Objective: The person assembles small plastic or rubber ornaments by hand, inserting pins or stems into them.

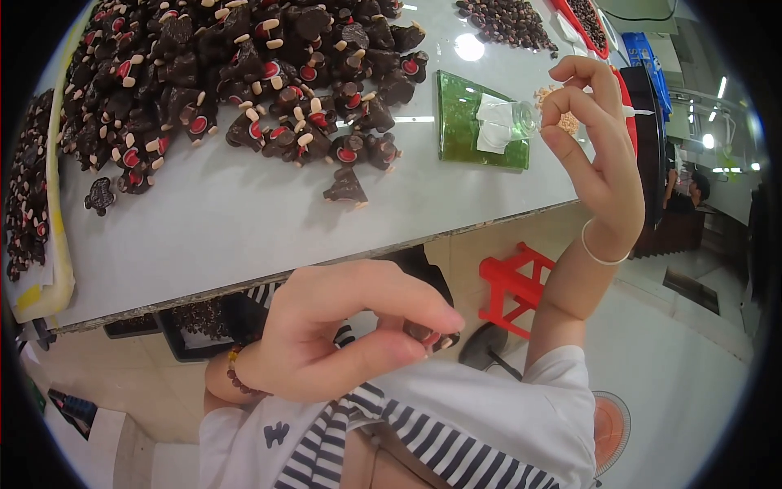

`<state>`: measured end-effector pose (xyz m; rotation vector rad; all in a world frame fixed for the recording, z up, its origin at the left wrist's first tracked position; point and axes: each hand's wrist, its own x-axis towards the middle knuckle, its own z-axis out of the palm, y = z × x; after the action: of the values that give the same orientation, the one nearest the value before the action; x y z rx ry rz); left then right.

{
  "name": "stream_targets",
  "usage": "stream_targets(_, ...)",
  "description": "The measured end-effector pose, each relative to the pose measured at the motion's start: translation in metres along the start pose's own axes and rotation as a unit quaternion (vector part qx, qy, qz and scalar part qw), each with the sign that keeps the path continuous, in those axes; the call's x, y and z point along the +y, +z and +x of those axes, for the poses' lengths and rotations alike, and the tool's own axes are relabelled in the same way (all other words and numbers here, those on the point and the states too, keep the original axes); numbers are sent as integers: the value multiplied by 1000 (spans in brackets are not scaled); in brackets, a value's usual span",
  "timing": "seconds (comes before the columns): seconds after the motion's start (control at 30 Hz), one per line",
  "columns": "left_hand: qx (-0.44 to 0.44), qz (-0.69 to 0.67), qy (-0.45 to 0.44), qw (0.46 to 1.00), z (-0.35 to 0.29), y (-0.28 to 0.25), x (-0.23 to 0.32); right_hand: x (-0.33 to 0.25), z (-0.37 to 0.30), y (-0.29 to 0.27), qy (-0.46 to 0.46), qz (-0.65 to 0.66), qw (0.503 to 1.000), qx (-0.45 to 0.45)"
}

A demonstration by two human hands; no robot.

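Observation:
My left hand [330, 326], low in front of my body, pinches a small dark brown figure [445, 339] with a red patch between thumb and fingers; most of it is hidden by the fingers. My right hand [599, 134] is raised over the table's right side with its fingers curled and fingertips close together, beside a small pile of beige pieces [568, 122]. Whether anything sits between those fingertips is too small to tell. Just left of them a small clear glass jar [523, 122] lies on white paper [492, 130] over a green slab [460, 118].
A large heap of dark brown figures [244, 73] with red and beige parts covers the table's [244, 220] far left. One figure [346, 187] lies apart near the front. Small dark pieces [509, 23] are spread at the back. A red stool [517, 285] stands below the table edge.

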<state>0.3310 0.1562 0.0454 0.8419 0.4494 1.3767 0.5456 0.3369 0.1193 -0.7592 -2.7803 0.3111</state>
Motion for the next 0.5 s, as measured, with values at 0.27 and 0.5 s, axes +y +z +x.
stream_targets(0.27,10,3,-20,1000,-4,-4,1,-10,5,1,2,-7,1000,-21)
stream_targets(0.5,60,-186,-51,979,-3,2,-5,-72,-13,28,49,242,952,182)
